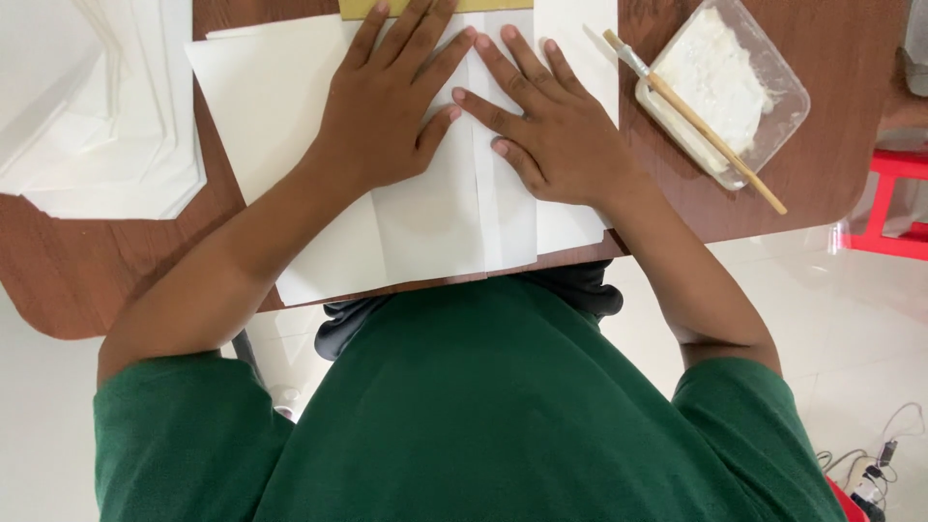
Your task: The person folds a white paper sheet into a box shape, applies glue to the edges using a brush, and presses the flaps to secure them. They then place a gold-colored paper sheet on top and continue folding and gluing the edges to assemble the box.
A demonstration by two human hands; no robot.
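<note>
A brown wooden tabletop (77, 271) carries a folded white paper sheet (425, 213) at its near edge. The left hand (391, 106) and right hand (546, 130) lie open and flat on it, fingers spread, side by side. A brush (696, 121) rests across a clear tray of white paste (783, 106) to the right, and loose white sheets (87, 106) lie far left.

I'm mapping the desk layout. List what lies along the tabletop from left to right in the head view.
Stack of white paper sheets → left hand, pressed flat on the folded white paper → right hand, also flat on it → paintbrush laid across the clear plastic tray of white paste.
</note>
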